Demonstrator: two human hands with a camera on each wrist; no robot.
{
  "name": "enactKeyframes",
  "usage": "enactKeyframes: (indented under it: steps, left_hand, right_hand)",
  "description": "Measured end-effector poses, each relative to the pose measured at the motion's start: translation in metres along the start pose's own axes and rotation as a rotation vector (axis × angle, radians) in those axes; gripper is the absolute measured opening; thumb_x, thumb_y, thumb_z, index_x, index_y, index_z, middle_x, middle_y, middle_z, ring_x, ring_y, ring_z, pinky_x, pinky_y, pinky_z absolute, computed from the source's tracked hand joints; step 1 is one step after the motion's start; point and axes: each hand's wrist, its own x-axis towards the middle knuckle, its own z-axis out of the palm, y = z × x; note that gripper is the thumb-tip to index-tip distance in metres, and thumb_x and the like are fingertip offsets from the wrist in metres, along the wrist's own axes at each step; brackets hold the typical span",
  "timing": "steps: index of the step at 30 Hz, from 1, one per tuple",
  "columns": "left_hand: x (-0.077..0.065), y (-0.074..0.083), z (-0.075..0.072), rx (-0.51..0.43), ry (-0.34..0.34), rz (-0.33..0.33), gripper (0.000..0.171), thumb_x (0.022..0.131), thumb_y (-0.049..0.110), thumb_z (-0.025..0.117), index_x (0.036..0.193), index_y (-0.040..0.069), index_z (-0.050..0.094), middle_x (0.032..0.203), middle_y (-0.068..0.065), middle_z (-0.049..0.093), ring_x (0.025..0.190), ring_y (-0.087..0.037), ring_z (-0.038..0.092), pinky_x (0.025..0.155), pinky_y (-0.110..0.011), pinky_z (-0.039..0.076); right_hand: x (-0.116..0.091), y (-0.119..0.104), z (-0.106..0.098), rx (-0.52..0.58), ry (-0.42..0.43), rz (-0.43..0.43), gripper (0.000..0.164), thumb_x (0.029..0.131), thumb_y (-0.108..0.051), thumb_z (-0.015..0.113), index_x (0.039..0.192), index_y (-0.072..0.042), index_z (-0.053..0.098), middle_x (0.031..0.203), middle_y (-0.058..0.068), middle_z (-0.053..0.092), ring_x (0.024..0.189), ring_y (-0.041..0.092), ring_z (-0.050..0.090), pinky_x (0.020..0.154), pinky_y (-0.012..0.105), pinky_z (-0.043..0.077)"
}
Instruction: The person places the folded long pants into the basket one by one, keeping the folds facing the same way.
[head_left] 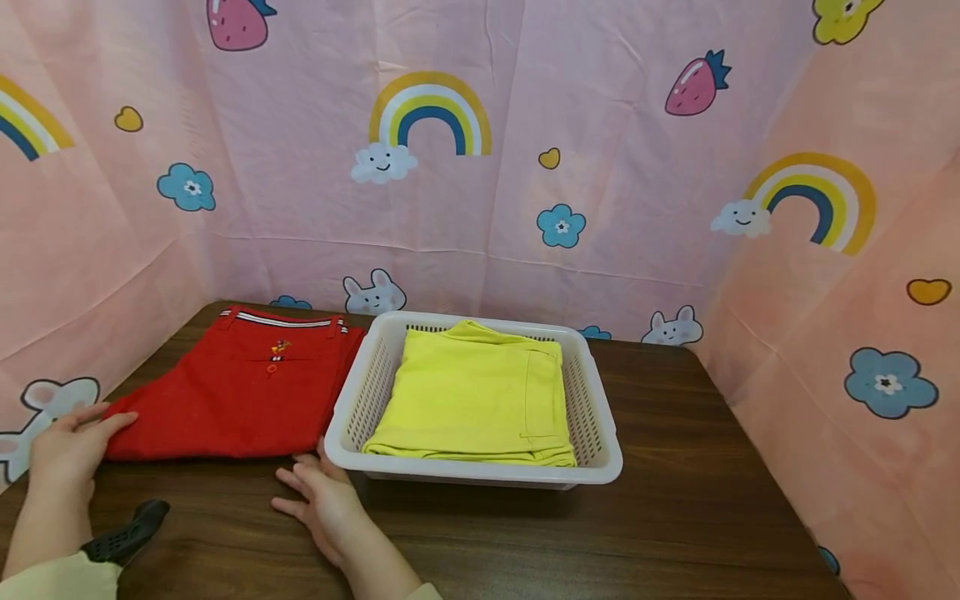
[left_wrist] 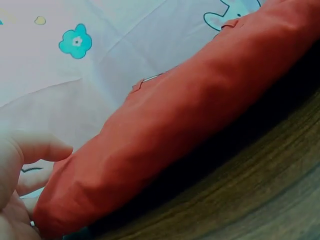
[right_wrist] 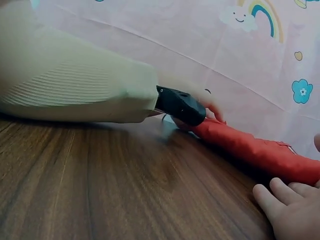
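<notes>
Folded red trousers (head_left: 232, 383) lie on the table, with belt loops, a striped waistband trim and a buttoned pocket under a small embroidered figure. My left hand (head_left: 71, 446) is at their left end; in the left wrist view a fingertip (left_wrist: 62, 151) touches the upper edge of the red cloth, and other fingers are partly behind its end. At the near right corner, my right hand (head_left: 322, 504) has its fingers spread, fingertips right at the hem and close to the white basket (head_left: 480, 472). Folded yellow trousers (head_left: 472, 392) lie inside the basket.
The dark wooden table (head_left: 675, 517) is bordered by a pink printed cloth (head_left: 600, 100) at the back and sides. A black strap-like device (head_left: 127, 533) sits at my left wrist, by the pale sleeve (head_left: 63, 579).
</notes>
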Motion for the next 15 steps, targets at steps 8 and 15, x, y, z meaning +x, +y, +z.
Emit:
enactKeyframes:
  steps: [8, 15]
  left_hand:
    - [-0.003, 0.008, -0.007, -0.268, -0.065, -0.029, 0.061, 0.076, 0.033, 0.082, 0.127, 0.04, 0.051, 0.076, 0.033, 0.05, 0.098, 0.004, 0.053, 0.09, -0.019, 0.044]
    - [-0.001, -0.005, -0.013, -0.44, -0.082, -0.181, 0.076, 0.089, 0.03, 0.068, 0.15, 0.035, 0.024, 0.087, 0.02, 0.048, 0.044, -0.009, 0.039, 0.038, -0.024, 0.032]
  right_hand:
    - [-0.001, 0.002, 0.0, -0.069, -0.054, -0.028, 0.057, 0.094, -0.004, 0.05, 0.146, -0.002, 0.028, 0.126, 0.014, 0.046, 0.117, 0.033, 0.048, 0.091, 0.051, 0.046]
    - [0.0, 0.003, 0.005, -0.069, 0.001, -0.04, 0.045, 0.091, -0.002, 0.056, 0.133, 0.0, 0.04, 0.126, 0.014, 0.046, 0.111, 0.028, 0.048, 0.09, 0.053, 0.046]
